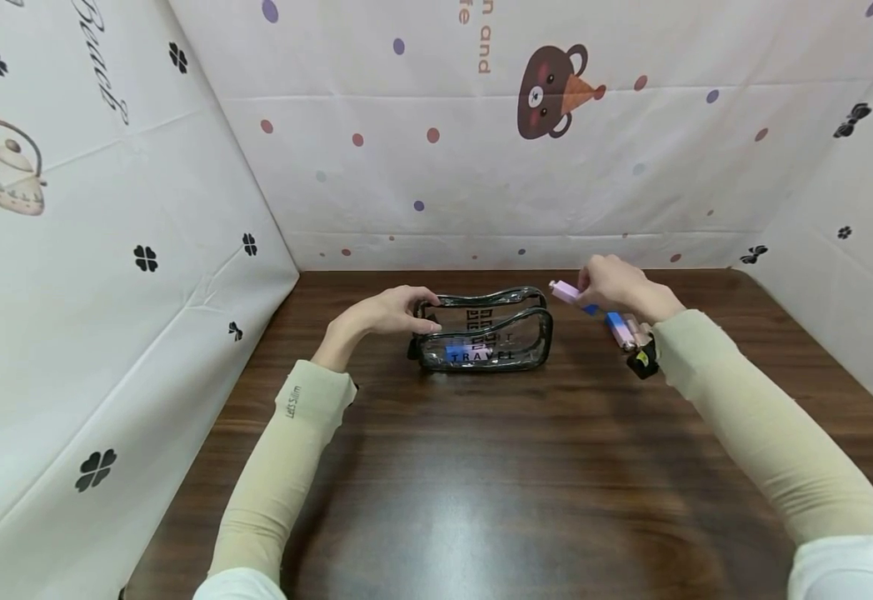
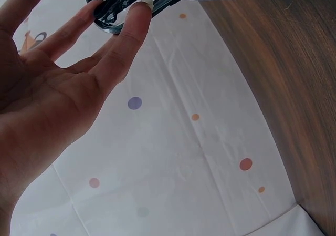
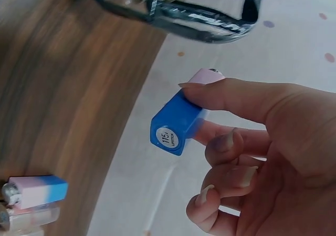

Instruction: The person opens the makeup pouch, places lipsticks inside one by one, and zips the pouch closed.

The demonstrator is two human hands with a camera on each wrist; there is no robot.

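- My left hand [image 1: 387, 315] is gripping the clear pouch's [image 1: 489, 333] rim at 12 o'clock on the table [image 1: 481, 483], fingers curled.
- My right hand [image 1: 620, 287] is pinching 1 pink-and-blue lipstick [image 3: 181, 118] at the pouch's 3 o'clock.
- 1 item [image 1: 457, 352] is lying inside; about 2 lipsticks [image 1: 620, 329] are waiting outside.

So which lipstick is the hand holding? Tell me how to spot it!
On the brown table, look right of the clear pouch. The right hand pinches a pink-and-blue lipstick up in the air. Similar ones lie flat on the table beside it.
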